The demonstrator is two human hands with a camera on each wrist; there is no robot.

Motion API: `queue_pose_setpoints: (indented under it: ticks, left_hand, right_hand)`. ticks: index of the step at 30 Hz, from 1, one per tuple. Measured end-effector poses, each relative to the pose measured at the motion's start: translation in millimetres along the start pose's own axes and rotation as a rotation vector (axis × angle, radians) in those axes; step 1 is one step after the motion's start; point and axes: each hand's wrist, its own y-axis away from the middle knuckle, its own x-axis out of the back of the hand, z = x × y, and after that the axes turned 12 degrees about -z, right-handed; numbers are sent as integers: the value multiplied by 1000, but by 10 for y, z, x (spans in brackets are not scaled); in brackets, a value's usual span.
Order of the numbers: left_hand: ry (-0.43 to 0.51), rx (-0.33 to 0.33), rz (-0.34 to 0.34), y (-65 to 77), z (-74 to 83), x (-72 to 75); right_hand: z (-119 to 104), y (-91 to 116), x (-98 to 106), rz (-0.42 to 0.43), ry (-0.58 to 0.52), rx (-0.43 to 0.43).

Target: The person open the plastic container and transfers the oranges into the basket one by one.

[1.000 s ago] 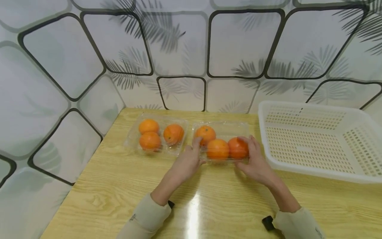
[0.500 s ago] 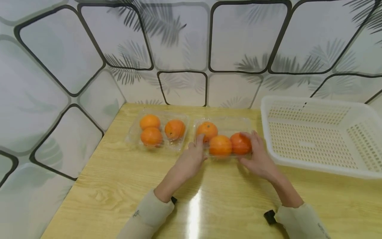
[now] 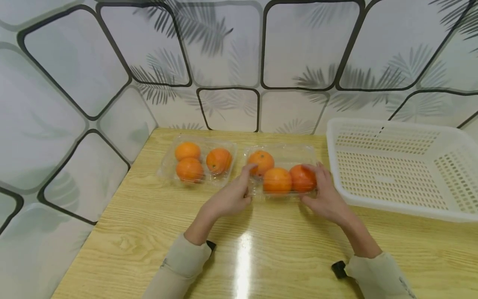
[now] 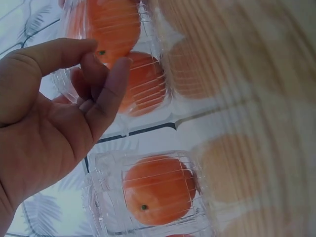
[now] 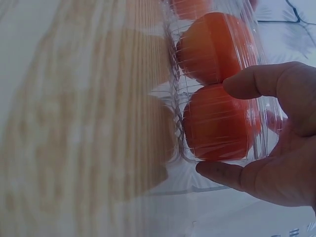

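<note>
A clear plastic fruit box (image 3: 284,150) with three oranges, among them the front orange (image 3: 277,180), lies on the table between the hands. My right hand (image 3: 325,198) grips its right end, thumb at the front and fingers round the side. In the right wrist view, the box's ribbed wall shows between thumb and fingers. At its left end is my left hand (image 3: 228,198), fingers loosely bent and holding nothing; in the left wrist view, the thumb and fingers (image 4: 111,91) overlap the box, and contact cannot be told.
Left of it lies a second clear fruit box (image 3: 203,143), also holding three oranges. A white perforated plastic basket (image 3: 407,209) stands on the right. A patterned wall (image 3: 295,45) rises behind the wooden table (image 3: 149,232).
The left hand has shifted slightly left, and its thumb has come away from the box's front. The right hand keeps its place at the right end. The head view has tilted down slightly.
</note>
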Motion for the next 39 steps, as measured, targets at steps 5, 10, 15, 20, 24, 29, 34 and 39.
queue_pose_setpoints:
  ticks: [5,10,15,20,24,29,34,39]
  left_hand:
    - [28,-46,17,6,-18,24]
    - [19,-52,58,-5,9,18]
    - [77,-37,93,-36,30,-16]
    - [150,41,162,-56,18,-36]
    - [182,38,177,-65,17,-48]
    - [167,-1,158,-87,9,-65]
    - [422,-42,147,-102,-71,-41]
    - [658,-65,125,-123,-118,-18]
  right_hand:
    - [-19,11,1,4,2,-18]
    - [-18,12,-4,17,7,-18]
    - [-16,12,-22,53,12,-8]
    - [-23,-6,-53,55,9,-3]
    - [-29,-12,-70,64,15,-5]
    - [-32,-8,-73,68,15,-18]
    - [-28,-14,-72,65,13,-18]
    - [-15,-12,-39,47,28,-23]
